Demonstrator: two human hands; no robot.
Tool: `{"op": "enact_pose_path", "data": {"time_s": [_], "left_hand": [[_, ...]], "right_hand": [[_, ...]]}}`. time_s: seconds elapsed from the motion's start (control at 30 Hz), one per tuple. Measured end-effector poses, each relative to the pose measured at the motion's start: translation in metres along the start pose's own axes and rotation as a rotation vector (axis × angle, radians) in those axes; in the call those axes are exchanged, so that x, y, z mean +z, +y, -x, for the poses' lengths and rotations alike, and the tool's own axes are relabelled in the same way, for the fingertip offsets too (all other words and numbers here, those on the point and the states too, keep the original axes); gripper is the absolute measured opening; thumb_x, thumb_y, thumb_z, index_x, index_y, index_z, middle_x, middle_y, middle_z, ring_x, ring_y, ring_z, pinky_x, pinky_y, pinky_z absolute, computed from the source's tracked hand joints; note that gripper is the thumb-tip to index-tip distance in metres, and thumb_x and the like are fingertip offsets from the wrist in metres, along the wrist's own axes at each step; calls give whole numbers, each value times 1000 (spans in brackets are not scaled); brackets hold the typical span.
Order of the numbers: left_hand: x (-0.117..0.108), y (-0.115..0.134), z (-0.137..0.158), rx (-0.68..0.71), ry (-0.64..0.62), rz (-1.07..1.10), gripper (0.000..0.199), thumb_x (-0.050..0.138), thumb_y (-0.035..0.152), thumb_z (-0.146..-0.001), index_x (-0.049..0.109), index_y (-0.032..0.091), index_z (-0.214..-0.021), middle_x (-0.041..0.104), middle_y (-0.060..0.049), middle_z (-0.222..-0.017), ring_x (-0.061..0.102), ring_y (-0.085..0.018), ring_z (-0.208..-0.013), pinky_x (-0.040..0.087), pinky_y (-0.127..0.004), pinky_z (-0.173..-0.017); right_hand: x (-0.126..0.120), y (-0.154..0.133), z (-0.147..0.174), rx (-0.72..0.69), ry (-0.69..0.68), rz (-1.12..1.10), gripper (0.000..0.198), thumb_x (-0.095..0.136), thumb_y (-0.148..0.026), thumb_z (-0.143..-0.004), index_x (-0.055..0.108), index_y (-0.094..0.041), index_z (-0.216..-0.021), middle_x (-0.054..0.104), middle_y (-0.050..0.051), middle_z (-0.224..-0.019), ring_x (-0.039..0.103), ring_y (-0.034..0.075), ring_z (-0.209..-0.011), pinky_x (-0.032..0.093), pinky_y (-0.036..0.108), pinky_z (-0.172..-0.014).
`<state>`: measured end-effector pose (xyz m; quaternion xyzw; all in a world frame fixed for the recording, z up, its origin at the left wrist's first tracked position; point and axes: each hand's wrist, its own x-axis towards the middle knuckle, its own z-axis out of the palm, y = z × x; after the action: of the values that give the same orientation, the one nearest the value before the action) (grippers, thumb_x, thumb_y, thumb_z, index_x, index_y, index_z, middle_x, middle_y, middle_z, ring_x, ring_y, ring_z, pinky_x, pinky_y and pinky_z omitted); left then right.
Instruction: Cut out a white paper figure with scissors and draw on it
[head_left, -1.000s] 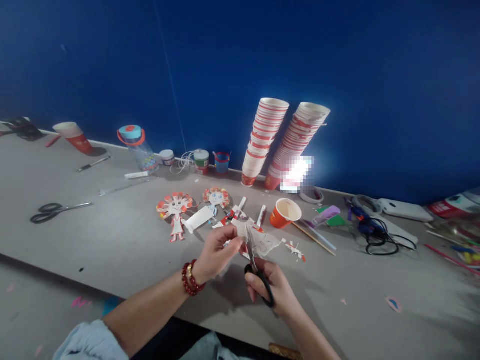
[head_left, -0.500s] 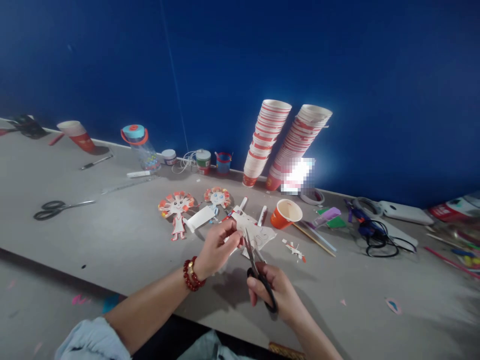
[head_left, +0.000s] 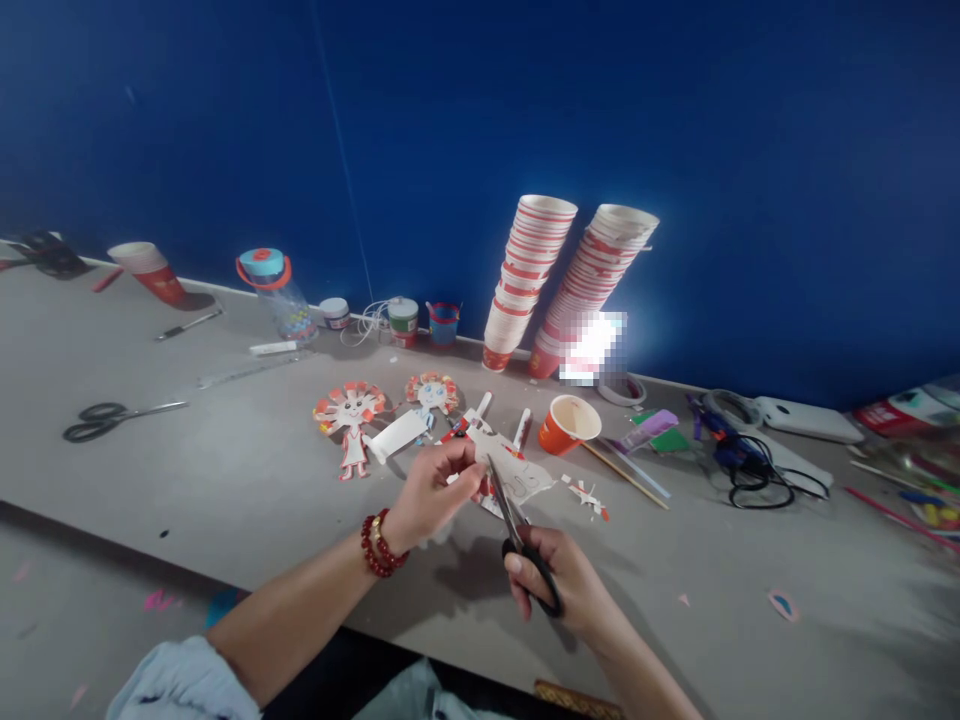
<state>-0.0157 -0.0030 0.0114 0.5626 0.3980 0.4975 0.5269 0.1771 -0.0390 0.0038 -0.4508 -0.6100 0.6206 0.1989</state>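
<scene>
My left hand point(head_left: 442, 490), with a red bead bracelet point(head_left: 382, 545) at the wrist, is closed in a pinch on a white piece of paper point(head_left: 517, 474) with drawn outlines. The pinched part is mostly hidden by my fingers. Black-handled scissors point(head_left: 514, 515) are in my right hand point(head_left: 559, 580), thumb and fingers through the loops. Their blades point up and away, beside my left fingertips and against the paper. Just beyond lie a paper doll with red-and-white fringe hair point(head_left: 355, 425) and a second, blue-eyed doll point(head_left: 431, 393). A white strip point(head_left: 399, 436) lies near them.
An orange paper cup point(head_left: 559, 436) stands right of the paper, near paper scraps point(head_left: 587, 497) and a wooden stick point(head_left: 626, 475). Two tall cup stacks point(head_left: 525, 280) lean by the blue wall. Other scissors point(head_left: 112, 418) lie left; a glue gun point(head_left: 735, 450) with black cord lies right.
My right hand and the scissors have shifted slightly right and down, and the blades look closer together. My left hand stays nearly in place, while the paper has turned slightly.
</scene>
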Motion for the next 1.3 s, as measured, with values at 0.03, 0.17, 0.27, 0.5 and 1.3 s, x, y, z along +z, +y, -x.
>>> {"op": "enact_pose_path", "data": {"time_s": [0.03, 0.17, 0.27, 0.5, 1.3], "left_hand": [[0, 0, 0, -4, -3, 14, 27, 55, 36, -87, 54, 16, -68, 59, -1, -64, 52, -11, -58, 43, -23, -58], [1, 0, -1, -16, -13, 53, 28, 56, 36, -86, 54, 16, -68, 59, -1, -63, 53, -11, -57, 43, -23, -57], [1, 1, -1, -17, 1, 53, 26, 56, 34, -86, 53, 16, -67, 59, -1, -63, 53, -11, -57, 44, -23, -57], [1, -2, -2, -37, 1, 82, 26, 57, 35, -86, 53, 16, -67, 59, -1, -63, 53, -11, -57, 45, -24, -57], [8, -1, 1, -28, 36, 148, 25, 54, 28, -87, 55, 15, -66, 57, -1, -61, 50, -11, -56, 41, -23, -56]], "right_hand": [[0, 1, 0, -1, -10, -7, 56, 56, -74, -72, 45, -20, -64, 56, -1, -43, 38, 9, -38, 23, 23, -44], [-2, 5, 0, -12, -36, -24, 57, 52, -75, -75, 47, -19, -65, 56, -1, -44, 38, 9, -39, 24, 23, -46], [-2, 8, -2, -37, -45, -25, 57, 52, -74, -77, 48, -19, -65, 56, -1, -43, 38, 9, -39, 26, 23, -45], [-3, 10, -4, -70, -40, -2, 58, 50, -75, -77, 48, -19, -64, 55, -1, -41, 39, 10, -39, 26, 23, -45], [4, 6, -7, -66, -6, 9, 58, 51, -77, -75, 45, -20, -64, 57, 1, -44, 42, 11, -42, 28, 23, -47]]}}
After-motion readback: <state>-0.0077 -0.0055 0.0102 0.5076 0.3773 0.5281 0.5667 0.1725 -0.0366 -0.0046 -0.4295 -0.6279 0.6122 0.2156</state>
